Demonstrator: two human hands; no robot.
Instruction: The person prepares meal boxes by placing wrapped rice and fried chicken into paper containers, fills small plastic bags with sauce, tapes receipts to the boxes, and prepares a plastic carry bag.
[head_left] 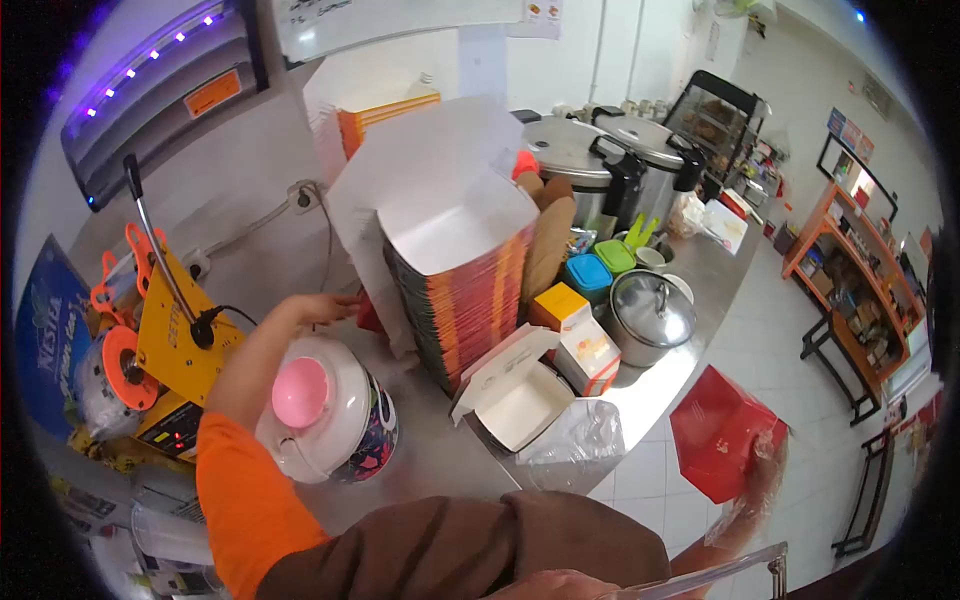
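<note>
My right hand (pixel 766 462), in a thin clear plastic glove, grips a red paper carton (pixel 715 435) by its lower right side, off the table's edge above the floor. My left hand (pixel 325 308) reaches across the table, its fingers closed at the edge of a small red paper piece (pixel 369 313), which is mostly hidden. Close by rises a tall stack of nested paper boxes (pixel 470 300), the top one open with its lid up. A white bucket (pixel 340 400) with a pink bowl (pixel 301 392) on its lid stands below my left forearm.
An open white box (pixel 520 400), a clear plastic bag (pixel 580 435) and an orange-white carton (pixel 580 345) lie near the table's front edge. Behind are a lidded pot (pixel 652 310) and two large cookers (pixel 570 155). A yellow sealing machine (pixel 180 340) stands left; orange shelves (pixel 850 270) stand right.
</note>
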